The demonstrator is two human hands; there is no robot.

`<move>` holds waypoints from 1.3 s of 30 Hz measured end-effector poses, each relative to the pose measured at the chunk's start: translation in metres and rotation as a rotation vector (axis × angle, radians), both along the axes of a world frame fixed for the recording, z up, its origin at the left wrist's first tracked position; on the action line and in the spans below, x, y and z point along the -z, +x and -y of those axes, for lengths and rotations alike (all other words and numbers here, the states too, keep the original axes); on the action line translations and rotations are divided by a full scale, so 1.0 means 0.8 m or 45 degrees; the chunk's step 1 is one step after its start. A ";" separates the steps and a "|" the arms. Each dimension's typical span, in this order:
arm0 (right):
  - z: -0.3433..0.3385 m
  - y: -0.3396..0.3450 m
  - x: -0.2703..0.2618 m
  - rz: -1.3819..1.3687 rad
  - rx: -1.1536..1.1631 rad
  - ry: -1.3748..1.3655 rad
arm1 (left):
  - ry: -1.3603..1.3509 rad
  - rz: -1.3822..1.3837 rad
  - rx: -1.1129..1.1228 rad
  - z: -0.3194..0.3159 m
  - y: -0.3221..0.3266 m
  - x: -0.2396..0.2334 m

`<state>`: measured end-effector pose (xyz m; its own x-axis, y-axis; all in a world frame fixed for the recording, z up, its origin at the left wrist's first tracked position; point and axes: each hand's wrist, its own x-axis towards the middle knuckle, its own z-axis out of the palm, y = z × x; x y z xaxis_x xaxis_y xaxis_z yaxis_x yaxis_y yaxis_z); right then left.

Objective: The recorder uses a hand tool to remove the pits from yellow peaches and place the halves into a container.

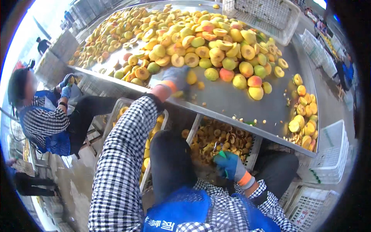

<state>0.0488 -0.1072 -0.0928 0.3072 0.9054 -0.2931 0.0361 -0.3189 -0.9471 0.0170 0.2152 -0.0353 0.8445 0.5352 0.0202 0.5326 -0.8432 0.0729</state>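
A metal table point(214, 97) bears a large heap of halved yellow and reddish stone fruit point(191, 59), which look like peaches or apricots. My left hand point(176, 76), gloved and blurred, reaches over the table's near edge beside a yellow fruit piece point(191, 77); whether it grips anything cannot be told. Lower down, my right hand point(230, 165) in a blue and grey glove is closed around a small tool with a green handle point(222, 154) and a curved metal end. It is held above a crate point(255, 153) of brownish pits and scraps point(223, 137).
A white crate of yellow fruit point(147, 171) stands left of my knees. An empty white crate point(261, 17) rests on the table's far side. More crates point(329, 153) are stacked at right. A seated co-worker point(46, 116) works at left.
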 end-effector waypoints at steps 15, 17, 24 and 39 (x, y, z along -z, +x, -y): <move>0.022 0.022 -0.035 0.199 0.107 0.449 | -2.494 1.016 0.080 0.086 -0.009 -0.037; 0.016 0.021 -0.062 0.232 0.173 0.526 | -1.202 1.032 0.558 0.123 -0.024 -0.031; -0.018 0.012 -0.109 1.148 0.264 0.397 | -1.392 1.341 0.390 0.207 -0.039 -0.014; -0.020 0.005 -0.077 0.831 0.138 0.365 | -0.572 1.770 0.570 0.244 -0.038 0.003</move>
<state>0.0529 -0.0910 -0.0309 0.4313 0.8736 0.2256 0.6058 -0.0950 -0.7899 -0.0132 0.0203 -0.0380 0.3832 0.4269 0.8191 -0.4562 -0.6837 0.5697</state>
